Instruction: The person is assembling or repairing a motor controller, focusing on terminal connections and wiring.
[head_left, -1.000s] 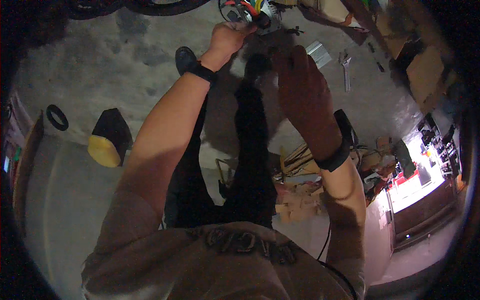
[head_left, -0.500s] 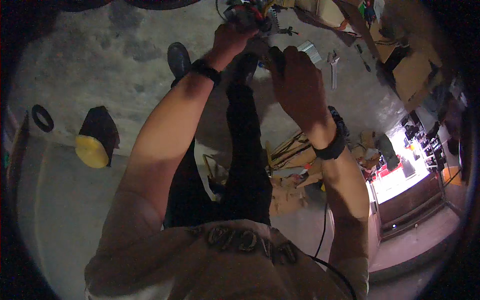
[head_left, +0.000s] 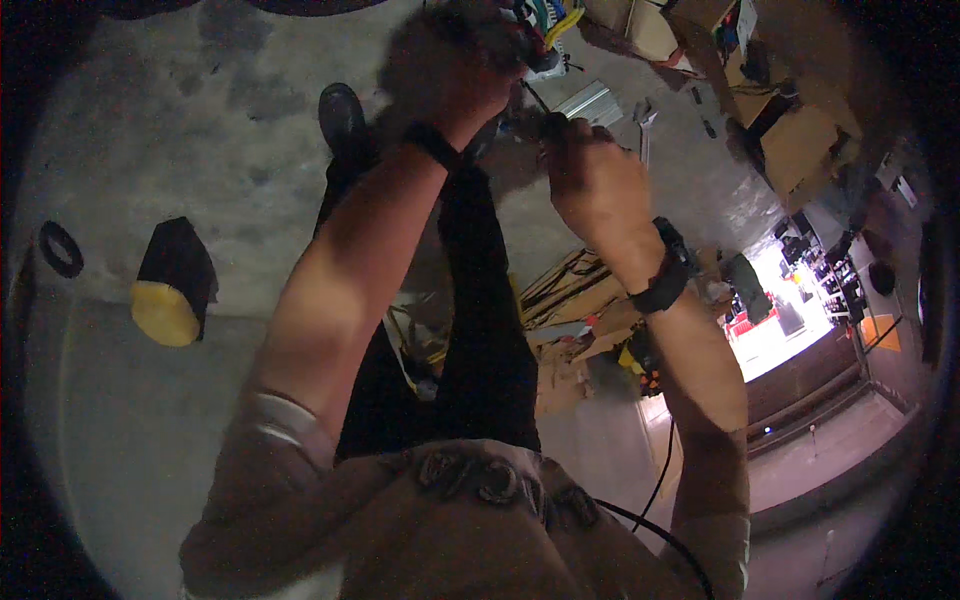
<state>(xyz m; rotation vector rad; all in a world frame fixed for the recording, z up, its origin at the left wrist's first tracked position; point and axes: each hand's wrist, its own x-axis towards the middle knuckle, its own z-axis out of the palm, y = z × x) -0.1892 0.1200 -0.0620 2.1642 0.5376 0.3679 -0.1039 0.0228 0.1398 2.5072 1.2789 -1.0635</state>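
At the top centre, my left hand is closed against an assembly with coloured cables, among them a yellow one; what exactly its fingers grip is hidden. My right hand grips a dark-handled tool, whose thin shaft slants up toward my left fingers. Beside the assembly lie a ribbed silver metal piece, an adjustable wrench and a small dark tool. My dark-trousered legs stretch out beneath my arms.
Torn cardboard lines the right, with more cardboard and rods beside my right leg. A black block with a yellow end and a black ring lie at the left. A brightly lit cluttered opening is at the right.
My left hand has shifted slightly right in the view. My right hand sits a little lower, and the tool's thin shaft now shows between the hands. The surroundings have shifted leftward.
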